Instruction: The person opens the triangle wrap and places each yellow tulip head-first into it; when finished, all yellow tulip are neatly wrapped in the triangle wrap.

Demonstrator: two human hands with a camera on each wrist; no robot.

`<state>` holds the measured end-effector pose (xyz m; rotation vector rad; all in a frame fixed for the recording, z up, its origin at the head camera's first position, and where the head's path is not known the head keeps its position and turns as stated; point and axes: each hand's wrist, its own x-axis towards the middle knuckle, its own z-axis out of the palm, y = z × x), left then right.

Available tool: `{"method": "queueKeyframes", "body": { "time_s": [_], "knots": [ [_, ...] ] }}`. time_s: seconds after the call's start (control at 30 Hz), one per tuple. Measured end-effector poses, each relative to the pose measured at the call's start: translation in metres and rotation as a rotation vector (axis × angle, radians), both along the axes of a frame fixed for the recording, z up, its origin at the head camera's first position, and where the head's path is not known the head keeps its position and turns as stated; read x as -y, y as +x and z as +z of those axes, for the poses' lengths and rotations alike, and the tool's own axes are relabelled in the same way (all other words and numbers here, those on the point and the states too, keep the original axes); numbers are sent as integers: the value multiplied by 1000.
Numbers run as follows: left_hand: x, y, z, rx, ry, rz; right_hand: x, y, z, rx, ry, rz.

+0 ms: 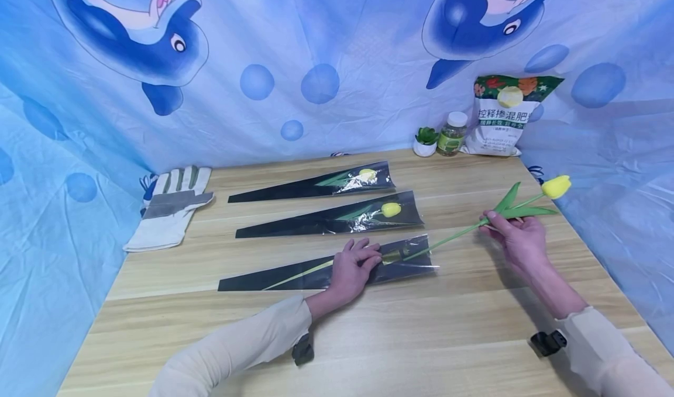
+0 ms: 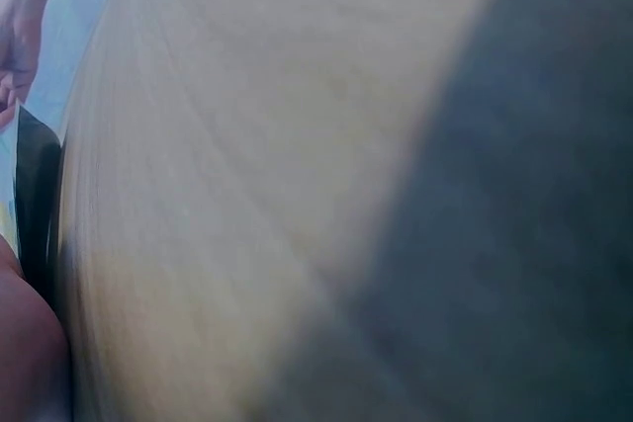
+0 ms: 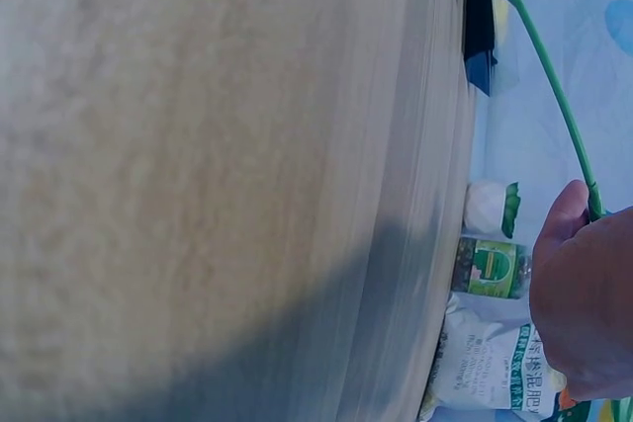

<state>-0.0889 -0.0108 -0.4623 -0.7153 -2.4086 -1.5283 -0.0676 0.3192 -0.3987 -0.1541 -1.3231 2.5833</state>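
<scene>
In the head view my right hand (image 1: 521,242) pinches a yellow artificial tulip (image 1: 556,186) by its green stem, just below the leaves. Its stem slants down left into the open wide end of the nearest flower sleeve (image 1: 416,262), which has a black back and clear front. My left hand (image 1: 350,271) lies over the middle of that sleeve and pinches its film between thumb and forefinger. In the right wrist view the tulip stem (image 3: 554,86) runs up from my thumb. The left wrist view shows mostly table and only part of the sleeve (image 2: 38,205).
Two black-backed sleeves, a middle one (image 1: 284,224) and a far one (image 1: 279,193), each hold a yellow tulip. A work glove (image 1: 171,210) lies at left. At the back right stand a small potted plant (image 1: 425,141), a lidded jar (image 1: 451,135) and a fertilizer bag (image 1: 502,119).
</scene>
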Motion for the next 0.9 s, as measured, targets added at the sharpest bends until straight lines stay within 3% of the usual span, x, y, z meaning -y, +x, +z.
{"method": "queueKeyframes", "body": {
  "time_s": [0.33, 0.7, 0.9],
  "knots": [
    [0, 0, -1, 5, 5, 6, -1, 0, -1, -10, 23, 19],
    [0, 0, 1, 8, -9, 12, -4, 7, 3, -7, -146, 16],
    [0, 0, 0, -4, -12, 14, -6, 9, 4, -5, -102, -9]
  ]
}}
